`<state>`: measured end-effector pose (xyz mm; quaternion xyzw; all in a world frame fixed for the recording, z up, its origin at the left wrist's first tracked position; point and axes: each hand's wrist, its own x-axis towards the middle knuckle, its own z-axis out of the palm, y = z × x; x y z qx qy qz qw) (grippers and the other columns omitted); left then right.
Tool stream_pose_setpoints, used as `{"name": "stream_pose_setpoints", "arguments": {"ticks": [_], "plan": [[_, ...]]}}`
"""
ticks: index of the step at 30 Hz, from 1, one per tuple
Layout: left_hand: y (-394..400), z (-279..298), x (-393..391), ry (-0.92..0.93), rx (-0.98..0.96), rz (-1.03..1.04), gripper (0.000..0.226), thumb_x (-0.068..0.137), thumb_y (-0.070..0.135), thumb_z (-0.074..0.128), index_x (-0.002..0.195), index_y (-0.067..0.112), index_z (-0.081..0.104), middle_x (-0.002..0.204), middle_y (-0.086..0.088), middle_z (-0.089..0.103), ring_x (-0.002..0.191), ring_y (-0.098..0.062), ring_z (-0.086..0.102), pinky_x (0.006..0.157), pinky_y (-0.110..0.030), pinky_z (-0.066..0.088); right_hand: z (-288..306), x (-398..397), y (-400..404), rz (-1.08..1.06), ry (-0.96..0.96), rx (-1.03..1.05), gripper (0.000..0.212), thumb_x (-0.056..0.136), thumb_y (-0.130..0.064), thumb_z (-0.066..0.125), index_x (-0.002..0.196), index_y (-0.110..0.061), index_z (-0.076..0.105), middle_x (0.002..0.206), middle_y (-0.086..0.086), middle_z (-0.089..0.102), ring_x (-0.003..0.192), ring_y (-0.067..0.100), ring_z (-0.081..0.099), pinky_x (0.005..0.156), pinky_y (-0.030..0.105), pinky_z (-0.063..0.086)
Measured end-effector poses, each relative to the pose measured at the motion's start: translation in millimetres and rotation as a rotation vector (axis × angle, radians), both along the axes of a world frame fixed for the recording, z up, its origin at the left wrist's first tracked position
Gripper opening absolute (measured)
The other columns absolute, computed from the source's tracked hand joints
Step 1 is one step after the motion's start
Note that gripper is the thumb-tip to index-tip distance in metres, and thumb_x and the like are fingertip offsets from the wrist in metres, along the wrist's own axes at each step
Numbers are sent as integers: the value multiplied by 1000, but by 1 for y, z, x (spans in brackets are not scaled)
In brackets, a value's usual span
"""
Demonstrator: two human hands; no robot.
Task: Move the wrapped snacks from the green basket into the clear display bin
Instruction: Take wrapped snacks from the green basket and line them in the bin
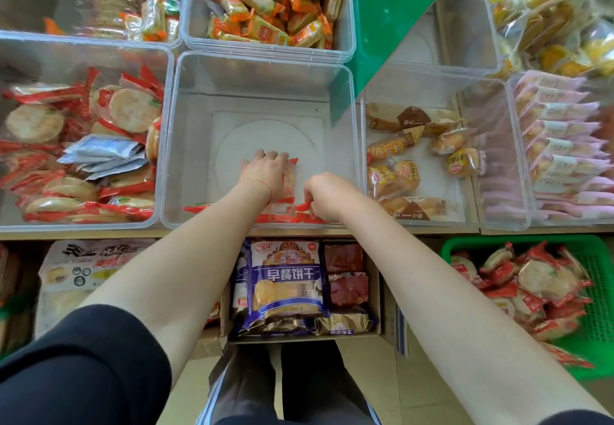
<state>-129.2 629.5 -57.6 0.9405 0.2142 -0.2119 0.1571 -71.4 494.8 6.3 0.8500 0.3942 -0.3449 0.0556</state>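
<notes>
Nearest, a cardboard box [387,321] of biscuit bags stands on the floor, and the green basket [598,295] of wrapped snacks [538,282] is at the right. Above, on the shelf, both hands are inside the clear bin [265,92]. The left hand [264,170] presses flat on a snack [289,175]; the right hand [324,197] pinches a red wrapper [304,207]. More filled bins [265,3] stand behind.
</notes>
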Motion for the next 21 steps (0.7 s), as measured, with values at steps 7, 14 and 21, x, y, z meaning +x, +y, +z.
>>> {"name": "stream_pose_setpoints", "arguments": {"ticks": [7,14,21], "plan": [[-5,20,3,-42,264,-85,32,90,30,50,118,19,63,122,-11,52,119,-31,41,98,-41,31,1,-3,-4,-15,5,11,24,91,-4,53,109,-14,67,103,7,66,90,28,60,71,31,45],[-18,60,-27,163,-144,-82,35,92,38,55,116,12,58,118,-11,63,104,-30,60,86,-35,49,15,-11,-3,-63,77,-27,33,93,-5,50,121,-14,65,116,8,65,101,26,61,82,32,50],[-19,83,-33,364,-172,-212,32,97,16,43,126,20,56,124,-4,59,103,-23,53,91,-31,43,24,-14,-7,-109,119,-46,34,96,-15,42,118,-8,66,119,12,66,103,28,61,84,32,49]]}}
